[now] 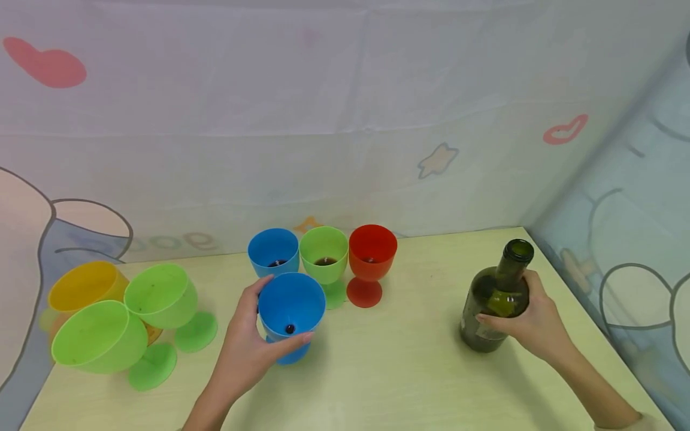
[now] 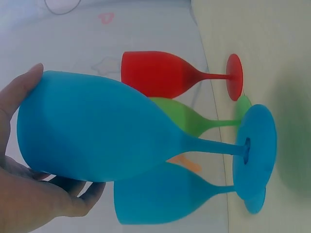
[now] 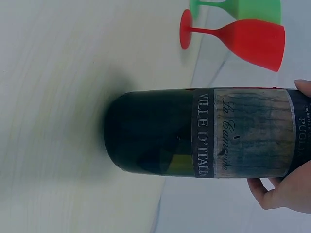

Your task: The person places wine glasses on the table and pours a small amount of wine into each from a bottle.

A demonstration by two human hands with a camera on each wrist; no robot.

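My left hand [image 1: 245, 344] grips a blue plastic wine goblet [image 1: 293, 299] round its bowl, thumb on the near side and fingers on the far side. A small dark spot shows at the bottom of this bowl. In the left wrist view the goblet [image 2: 97, 126] shows its full stem and round foot. Over on the right, my right hand [image 1: 530, 326] holds a dark green wine bottle [image 1: 485, 338] round its upper body. The bottle is uncorked and roughly upright. Its label [image 3: 252, 133] faces the right wrist camera.
Behind the held goblet stand a blue goblet [image 1: 273, 248], a green goblet [image 1: 323, 251] and a red goblet [image 1: 372, 254], each with dark liquid inside. At left are a yellow goblet [image 1: 88, 284] and two green goblets [image 1: 162, 296]. A printed cloth [image 1: 323, 120] hangs behind the table.
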